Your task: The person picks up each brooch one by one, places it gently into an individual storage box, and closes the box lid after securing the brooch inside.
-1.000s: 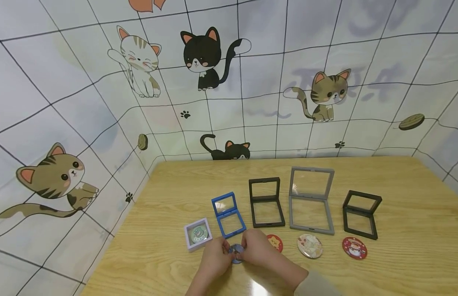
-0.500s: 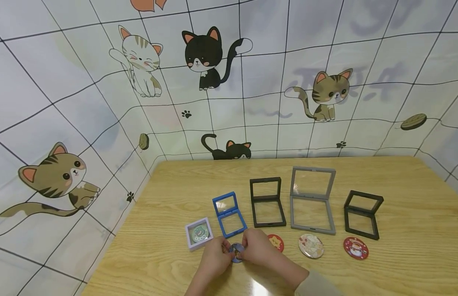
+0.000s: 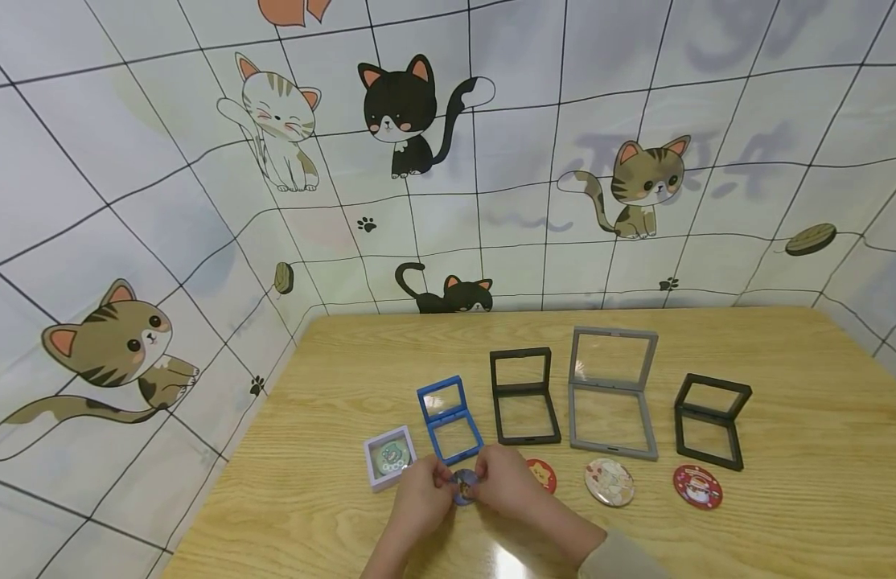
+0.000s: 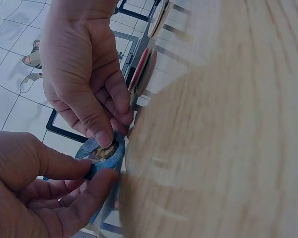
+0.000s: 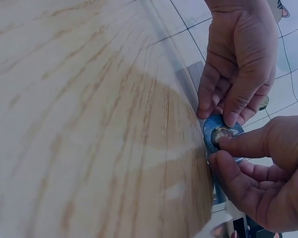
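A round blue badge (image 3: 463,489) with a picture on its face is held between both hands, just in front of the open blue frame (image 3: 454,434). My left hand (image 3: 421,494) pinches its left edge. On the opposite edge, my right hand (image 3: 507,485) pinches it with thumb and fingers. The right wrist view shows the badge (image 5: 213,130) tilted, its lower rim close to the tabletop; whether it touches is unclear. Left of the hands sits a lilac frame (image 3: 370,473) with a green badge (image 3: 392,457) inside.
Behind stand two black frames (image 3: 526,440) (image 3: 711,416) and a grey frame (image 3: 611,386), lids raised. A red badge with a yellow star (image 3: 542,474), partly behind the right hand, a cream badge (image 3: 610,482) and another red badge (image 3: 697,486) lie on the wooden table (image 3: 803,531).
Both hands have shifted the blue badge slightly away from the body, nearer the blue frame. Their pinch on it stays. The frames and other badges keep their places.
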A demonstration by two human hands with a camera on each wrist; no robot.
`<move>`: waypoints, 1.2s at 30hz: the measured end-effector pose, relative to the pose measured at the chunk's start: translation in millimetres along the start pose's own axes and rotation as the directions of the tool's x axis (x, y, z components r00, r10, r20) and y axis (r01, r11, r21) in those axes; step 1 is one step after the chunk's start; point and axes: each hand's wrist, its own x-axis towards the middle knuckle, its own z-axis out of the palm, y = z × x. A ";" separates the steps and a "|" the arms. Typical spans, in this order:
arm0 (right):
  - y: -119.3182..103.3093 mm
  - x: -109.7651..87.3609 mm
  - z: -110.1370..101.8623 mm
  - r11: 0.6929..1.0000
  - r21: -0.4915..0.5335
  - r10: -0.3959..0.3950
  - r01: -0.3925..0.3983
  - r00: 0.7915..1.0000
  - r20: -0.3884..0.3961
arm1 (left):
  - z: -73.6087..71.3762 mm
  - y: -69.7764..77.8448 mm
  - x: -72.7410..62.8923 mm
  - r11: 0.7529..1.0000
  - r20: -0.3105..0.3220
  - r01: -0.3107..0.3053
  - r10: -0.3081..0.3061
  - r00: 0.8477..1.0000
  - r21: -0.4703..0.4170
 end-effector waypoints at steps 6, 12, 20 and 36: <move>0.6 2.2 -0.5 1.000 0.025 -0.004 0.006 0.998 -0.064 | -0.6 3.6 4.7 1.000 -0.049 0.007 -0.005 0.999 0.022; -2.1 4.4 -2.6 0.998 0.067 0.002 0.004 0.995 -0.097 | -1.8 5.3 9.6 1.000 -0.062 0.010 -0.009 0.998 0.014; -1.8 11.8 -3.3 0.988 0.148 0.051 -0.036 0.994 -0.095 | -4.0 7.6 15.0 0.995 -0.073 0.048 -0.054 0.996 -0.082; 0.7 36.5 -8.7 0.910 0.371 0.206 -0.187 0.978 -0.012 | -6.3 8.0 37.6 0.985 -0.127 0.108 -0.125 0.984 -0.136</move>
